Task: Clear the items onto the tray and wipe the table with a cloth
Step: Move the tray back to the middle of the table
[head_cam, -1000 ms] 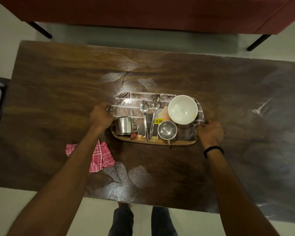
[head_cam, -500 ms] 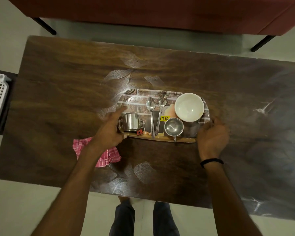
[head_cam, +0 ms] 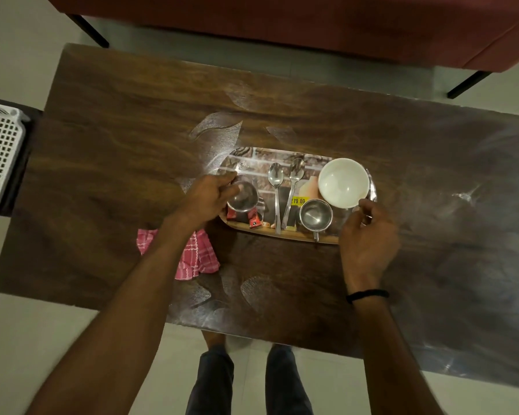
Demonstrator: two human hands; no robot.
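Pink cloth [head_cam: 198,259] near front table [head_cam: 132,145] edge, L of tray [head_cam: 253,158].

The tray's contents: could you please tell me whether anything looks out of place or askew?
The right steel cup sits at the near rim of the tray, its handle overhanging the edge. A yellow price sticker remains on it.

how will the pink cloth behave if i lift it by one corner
The cloth would probably hang limp: it lies crumpled in soft folds on the table. It looks thin, so likely light for its size. Being flat fabric, it should neither roll nor tip.
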